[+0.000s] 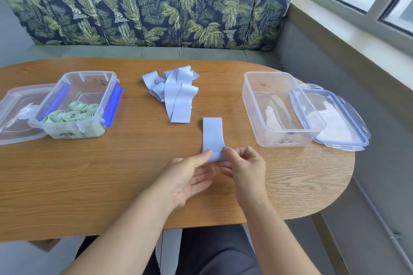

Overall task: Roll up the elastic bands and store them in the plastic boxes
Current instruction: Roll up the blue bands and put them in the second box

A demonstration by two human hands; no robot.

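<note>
Both palms angled inward, left hand (187,176) and right hand (243,169) pinch the blue band's (212,134) near end

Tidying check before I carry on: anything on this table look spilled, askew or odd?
Nothing spilled or damaged. The only untidy spot is the heap of blue bands mid-table, not yet rolled. The left box and right box stand upright, open.
</note>
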